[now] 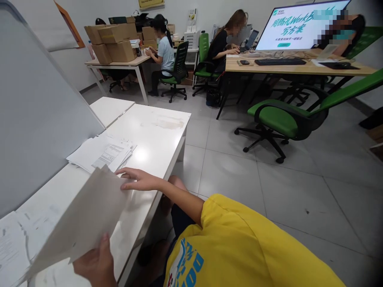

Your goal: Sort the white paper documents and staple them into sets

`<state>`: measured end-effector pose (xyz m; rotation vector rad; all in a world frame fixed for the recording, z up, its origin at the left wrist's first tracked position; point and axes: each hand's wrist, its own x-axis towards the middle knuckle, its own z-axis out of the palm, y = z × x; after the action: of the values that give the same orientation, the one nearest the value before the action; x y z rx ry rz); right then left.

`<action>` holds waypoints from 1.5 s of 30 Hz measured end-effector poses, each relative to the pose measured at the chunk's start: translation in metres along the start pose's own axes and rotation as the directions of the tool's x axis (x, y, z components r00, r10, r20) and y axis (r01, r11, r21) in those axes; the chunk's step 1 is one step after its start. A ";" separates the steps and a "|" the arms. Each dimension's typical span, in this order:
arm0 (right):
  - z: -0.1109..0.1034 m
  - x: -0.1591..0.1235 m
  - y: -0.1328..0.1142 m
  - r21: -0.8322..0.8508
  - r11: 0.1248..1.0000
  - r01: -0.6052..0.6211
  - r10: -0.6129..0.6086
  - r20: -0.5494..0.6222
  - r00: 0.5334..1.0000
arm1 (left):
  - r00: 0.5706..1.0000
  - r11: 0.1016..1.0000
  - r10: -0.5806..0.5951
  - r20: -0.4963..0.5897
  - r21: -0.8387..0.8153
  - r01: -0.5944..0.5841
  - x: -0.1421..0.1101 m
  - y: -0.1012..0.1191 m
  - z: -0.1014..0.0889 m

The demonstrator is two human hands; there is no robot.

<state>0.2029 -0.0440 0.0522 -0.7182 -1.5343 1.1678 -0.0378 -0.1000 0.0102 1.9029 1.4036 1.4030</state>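
Observation:
Several sheets of paper [89,211] stand tilted above the white desk, their plain greyish side facing me. At the lower edge of the view, my left hand [97,263] grips their near bottom edge, with its thumb up along the paper. My right hand [136,180] is at the upper right edge of the sheets, thumb and curved fingers around that edge. Behind them lies a messy stack of printed papers [104,153] on the desk. More printed sheets [13,243] lie at the left, partly covered by the held paper.
A grey partition [44,119] rises along the far side of the white desk [158,137]. A green office chair [275,119] stands on the tiled floor to the right. Beyond are cardboard boxes [116,40], a monitor [296,30] and several people seated at other desks.

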 end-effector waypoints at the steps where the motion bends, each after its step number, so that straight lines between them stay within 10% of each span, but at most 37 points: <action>1: 0.003 0.001 0.006 0.095 0.995 -0.021 0.023 -0.017 1.000 | 0.998 0.999 0.042 -0.046 0.003 -0.042 0.003 0.005 0.002; 9: 0.025 -0.003 0.013 0.266 0.962 -0.061 0.075 -0.040 0.996 | 0.980 0.997 0.042 -0.195 -0.062 -0.056 0.013 0.045 0.007; 18: 0.042 -0.008 0.030 0.369 0.929 0.021 0.102 -0.312 0.944 | 0.955 0.978 -0.173 -0.240 -0.159 0.137 0.003 0.005 0.018; 23: 0.029 -0.020 0.032 0.351 0.933 -0.071 0.136 -0.163 0.977 | 0.879 0.960 -0.251 -0.404 -0.222 0.172 -0.013 -0.010 0.028; 34: 0.032 -0.043 0.044 0.213 0.940 -0.267 0.303 -0.158 0.940 | 0.943 0.956 -0.233 -0.238 -0.236 0.177 -0.009 0.000 0.030; 39: 0.005 -0.058 0.038 0.059 0.834 -0.548 0.547 0.032 0.836 | 0.970 0.963 -0.237 -0.046 -0.140 0.229 0.006 0.010 0.004; 45: 0.033 -0.089 0.059 0.387 0.822 -0.419 0.569 -0.509 0.646 | 0.992 0.935 -0.072 0.104 0.354 0.030 0.005 -0.005 -0.026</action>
<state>0.1904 -0.1122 -0.0356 -1.2644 -0.6359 1.3122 -0.0634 -0.1001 0.0196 2.1056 1.7247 1.0501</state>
